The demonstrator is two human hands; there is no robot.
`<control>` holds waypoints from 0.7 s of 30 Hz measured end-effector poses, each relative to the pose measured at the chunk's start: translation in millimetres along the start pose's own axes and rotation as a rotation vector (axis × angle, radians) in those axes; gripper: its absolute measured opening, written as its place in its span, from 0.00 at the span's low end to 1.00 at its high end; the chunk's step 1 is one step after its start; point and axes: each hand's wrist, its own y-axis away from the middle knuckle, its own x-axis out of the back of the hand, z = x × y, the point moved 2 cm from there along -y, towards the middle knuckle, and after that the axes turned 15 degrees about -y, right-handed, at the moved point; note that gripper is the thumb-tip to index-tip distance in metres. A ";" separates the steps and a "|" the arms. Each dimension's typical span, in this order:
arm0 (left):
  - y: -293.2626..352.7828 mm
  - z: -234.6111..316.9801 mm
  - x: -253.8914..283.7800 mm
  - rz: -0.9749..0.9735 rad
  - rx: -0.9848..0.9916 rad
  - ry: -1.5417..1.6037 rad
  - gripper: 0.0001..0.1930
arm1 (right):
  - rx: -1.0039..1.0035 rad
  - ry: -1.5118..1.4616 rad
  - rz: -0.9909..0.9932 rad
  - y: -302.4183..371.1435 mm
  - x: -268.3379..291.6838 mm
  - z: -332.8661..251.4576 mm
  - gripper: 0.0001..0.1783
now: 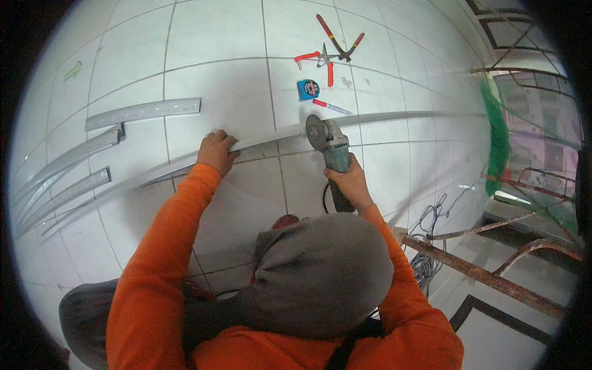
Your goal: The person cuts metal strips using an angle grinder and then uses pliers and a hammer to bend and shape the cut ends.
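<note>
Grey-green angle grinder (336, 158) is gripped in the right hand (350, 183), round disc (316, 131) near the long silver metal strip (271, 138) on white floor tiles (222, 80). Left hand (217, 151) rests on the strip, finger closure unclear; insufficient pressure could let it shift, binding the disc.

The angle grinder (337, 158) covers part of the long metal strip (265, 140); whether its disc (316, 132) touches the strip cannot be told. The grinder's body hides some fingers of the right hand (353, 185). Below the grinder, grey cloth (324, 271) covers most of a reddish shoe (286, 221). Right of it, the dark rim cuts off rusty scaffolding (472, 264).
</note>
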 end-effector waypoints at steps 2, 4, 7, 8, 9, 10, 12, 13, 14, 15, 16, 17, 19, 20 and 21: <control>0.3 -4.1 -3.7 0.052 0.013 0.138 0.17 | -0.042 0.063 0.017 2.6 -4.6 -2.5 0.33; 0.9 -5.0 -7.3 0.079 0.004 0.133 0.17 | -0.051 0.063 0.005 3.4 -6.7 0.6 0.33; 2.8 -5.3 -10.9 0.121 -0.002 0.142 0.17 | -0.062 0.100 -0.009 2.9 -9.2 5.6 0.34; 3.6 -5.9 -11.8 0.134 0.002 0.156 0.17 | -0.065 0.137 -0.011 2.2 -10.4 7.1 0.34; 4.2 -6.9 -12.8 0.133 0.003 0.155 0.17 | -0.065 0.136 -0.013 1.4 -11.6 8.4 0.34; 5.2 -6.3 -11.3 0.149 -0.005 0.164 0.16 | -0.037 0.109 -0.012 1.0 -12.4 9.8 0.34; 6.3 -6.3 -11.0 0.162 -0.012 0.173 0.16 | -0.010 0.081 -0.013 -0.7 -14.6 12.9 0.35; 6.0 -6.6 -10.9 0.167 -0.020 0.184 0.15 | -0.027 0.104 -0.004 -2.5 -15.0 14.7 0.31; 5.9 -6.9 -10.9 0.171 -0.028 0.195 0.15 | -0.044 0.128 0.005 -4.4 -15.3 16.5 0.28; 6.0 -7.0 -11.2 0.170 -0.026 0.194 0.15 | -0.045 0.128 0.003 -6.1 -15.3 17.9 0.28; 4.8 -5.9 -11.8 0.158 -0.027 0.187 0.15 | -0.007 0.157 0.003 -8.3 -13.4 21.1 0.31; 3.7 -4.9 -12.4 0.146 -0.028 0.180 0.15 | 0.030 0.185 0.004 -10.5 -12.2 24.6 0.34; 2.1 -5.2 -12.7 0.149 -0.034 0.161 0.15 | 0.008 0.081 0.013 -16.6 -15.9 31.7 0.34; 1.6 -6.1 -12.5 0.150 -0.036 0.141 0.15 | -0.015 -0.024 0.020 -19.1 -18.0 34.4 0.34; 2.1 -6.4 -15.1 0.148 -0.035 0.137 0.15 | -0.015 -0.028 0.017 -19.6 -19.1 37.1 0.34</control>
